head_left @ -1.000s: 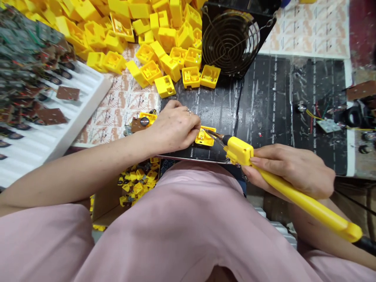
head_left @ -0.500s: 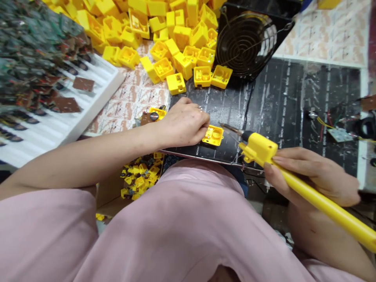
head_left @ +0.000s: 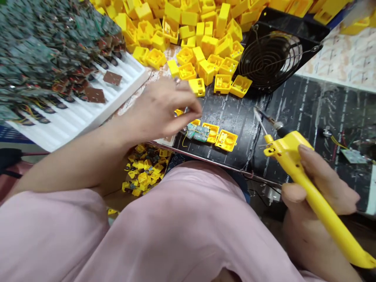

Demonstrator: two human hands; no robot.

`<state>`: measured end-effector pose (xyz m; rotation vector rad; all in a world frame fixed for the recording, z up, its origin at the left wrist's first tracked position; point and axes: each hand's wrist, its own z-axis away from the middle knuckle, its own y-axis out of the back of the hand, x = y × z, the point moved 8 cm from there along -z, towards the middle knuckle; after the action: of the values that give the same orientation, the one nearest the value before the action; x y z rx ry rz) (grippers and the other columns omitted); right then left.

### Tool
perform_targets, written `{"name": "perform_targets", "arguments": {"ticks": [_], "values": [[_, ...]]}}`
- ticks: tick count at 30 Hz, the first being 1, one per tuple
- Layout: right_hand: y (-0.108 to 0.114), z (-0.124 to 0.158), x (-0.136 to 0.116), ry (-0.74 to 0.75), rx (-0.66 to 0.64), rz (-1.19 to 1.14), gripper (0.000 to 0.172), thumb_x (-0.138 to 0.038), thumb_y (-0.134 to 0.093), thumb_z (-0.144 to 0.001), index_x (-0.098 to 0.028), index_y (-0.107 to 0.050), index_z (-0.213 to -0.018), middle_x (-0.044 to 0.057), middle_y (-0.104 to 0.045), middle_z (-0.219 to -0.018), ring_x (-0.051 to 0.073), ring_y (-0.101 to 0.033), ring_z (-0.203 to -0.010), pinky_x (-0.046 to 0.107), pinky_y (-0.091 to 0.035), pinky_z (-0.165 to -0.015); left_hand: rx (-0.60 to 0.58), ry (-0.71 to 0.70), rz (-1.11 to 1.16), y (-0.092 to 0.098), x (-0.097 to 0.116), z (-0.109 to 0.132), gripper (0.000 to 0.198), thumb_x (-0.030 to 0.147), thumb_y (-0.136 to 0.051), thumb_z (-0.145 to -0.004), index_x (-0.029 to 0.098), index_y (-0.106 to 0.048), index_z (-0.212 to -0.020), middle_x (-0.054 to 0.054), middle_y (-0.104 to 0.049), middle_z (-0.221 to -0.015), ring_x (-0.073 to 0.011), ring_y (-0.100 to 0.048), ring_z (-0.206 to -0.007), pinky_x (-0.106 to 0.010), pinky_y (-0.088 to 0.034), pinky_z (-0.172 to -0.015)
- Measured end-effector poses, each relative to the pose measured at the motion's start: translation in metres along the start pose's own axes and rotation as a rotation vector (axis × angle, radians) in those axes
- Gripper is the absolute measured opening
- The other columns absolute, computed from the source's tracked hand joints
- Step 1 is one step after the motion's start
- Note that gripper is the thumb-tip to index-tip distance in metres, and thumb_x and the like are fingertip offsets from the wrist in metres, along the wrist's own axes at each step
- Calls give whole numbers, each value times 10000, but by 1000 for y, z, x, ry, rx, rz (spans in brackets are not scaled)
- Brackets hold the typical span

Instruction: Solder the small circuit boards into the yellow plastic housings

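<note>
My right hand (head_left: 320,184) is wrapped round a yellow soldering gun (head_left: 299,156), its metal tip pointing up and left over the black mat (head_left: 235,109). My left hand (head_left: 173,105), slightly blurred, hovers at the mat's left end with thumb and forefinger brought together; whatever is between them, if anything, cannot be made out. Just below its fingers lies a green circuit board (head_left: 199,132) with thin wires, partly over a row of yellow plastic cases. At the right end of that row is an open yellow case (head_left: 226,140). More cases are partly hidden by the left hand.
Yellow cases (head_left: 208,45) are heaped at the back. A black fan (head_left: 268,55) stands beside them. At left, a white foam tray (head_left: 129,74) carries many wired circuit boards. A box of small yellow parts (head_left: 143,172) sits below the mat edge. Another wired board (head_left: 354,156) lies far right.
My left hand has lifted off the yellow case and moved left. The row of cases and a circuit board now show. The soldering gun is turned more upright, its tip farther from the cases.
</note>
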<state>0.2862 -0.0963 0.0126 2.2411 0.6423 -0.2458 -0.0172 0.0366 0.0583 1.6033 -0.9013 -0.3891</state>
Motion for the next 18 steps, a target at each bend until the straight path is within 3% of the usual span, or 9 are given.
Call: {"name": "perform_targets", "arguments": {"ticks": [3,5,8,11,14,16,18], "values": [[-2,-9,-22,142,27,40,574,-639,-633,-1068,-396,-629,-1588,31,-847,-1003,229,-815,-781,330,-598,-596,-9,-207,-23,2,7,41,304,283,-512,-1124,243,-775,-976,-17,-798,-905,-188,-741,-799,-353,-545,-767],[-8,-15,-31,123,31,0,587,-623,-667,-1056,-399,-618,-1597,34,-850,-1027,236,-828,-811,330,-629,-635,51,-317,-133,-8,17,62,270,212,-518,-1117,230,-765,-1008,-16,-795,-889,-178,-729,-782,-344,-537,-748],[-26,-25,-45,104,8,-182,556,-572,-629,-1105,-338,-606,-1609,56,-852,-1091,222,-844,-819,314,-681,-705,181,-365,-270,-26,26,77,243,147,-545,-1094,232,-757,-1010,-3,-809,-895,-169,-704,-749,-346,-522,-745],[-52,-35,-61,160,-88,-281,384,-333,-663,-1126,-274,-669,-1506,1,-843,-951,150,-813,-718,238,-668,-733,272,-305,-245,-34,25,76,207,159,-589,-1085,259,-741,-986,22,-845,-1015,-174,-746,-874,-355,-525,-841],[-72,-41,-72,207,-143,-260,197,-192,-728,-1066,-270,-748,-1245,-44,-816,-857,130,-802,-708,202,-647,-725,294,-163,-58,-36,14,68,135,201,-643,-1082,244,-726,-985,18,-862,-1061,-205,-760,-995,-404,-512,-972],[-84,-42,-76,209,-161,-266,180,-209,-774,-1037,-274,-730,-1199,-23,-833,-941,156,-830,-813,229,-670,-788,248,-35,97,-41,4,60,162,236,-624,-1082,239,-738,-967,16,-859,-1005,-212,-754,-959,-453,-497,-1037],[-98,-42,-80,204,-185,-300,278,-273,-811,-1021,-272,-681,-1267,31,-844,-1108,208,-842,-992,319,-696,-931,187,81,193,-48,-4,52,216,286,-592,-1070,245,-763,-946,14,-841,-932,-216,-740,-901,-519,-470,-1112]]}}
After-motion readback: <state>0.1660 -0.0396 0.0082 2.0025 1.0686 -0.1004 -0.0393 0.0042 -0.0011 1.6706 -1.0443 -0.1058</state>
